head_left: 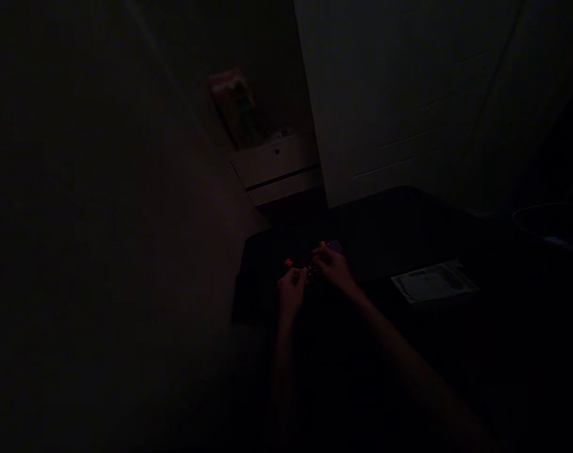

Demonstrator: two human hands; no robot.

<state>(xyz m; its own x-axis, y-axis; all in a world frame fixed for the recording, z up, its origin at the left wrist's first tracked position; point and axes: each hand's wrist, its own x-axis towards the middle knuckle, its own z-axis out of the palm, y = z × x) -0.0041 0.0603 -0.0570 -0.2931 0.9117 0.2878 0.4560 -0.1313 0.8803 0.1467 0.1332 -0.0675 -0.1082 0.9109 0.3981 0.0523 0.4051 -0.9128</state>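
The view is very dark. My left hand (pixel 292 290) is closed in a pinch over a dark surface; what its fingers hold, if anything, is too small to make out. Close by on the right, my right hand (pixel 333 267) also has its fingers drawn together, and their contents cannot be made out. Several tiny shiny bits (pixel 311 270) show between the two hands. A small orange-red piece (pixel 289 262) lies just beyond my left hand. Behind my right hand is a purple roundish thing (pixel 334 246), partly hidden by it.
The hands are over a black tabletop (pixel 380 220). A flat pale box or book (pixel 434 283) lies to the right, with a dark rimmed container (pixel 550 223) farther right. A white drawer unit (pixel 281 170) stands behind, bearing a colourful package (pixel 236 104). Pale walls rise on both sides.
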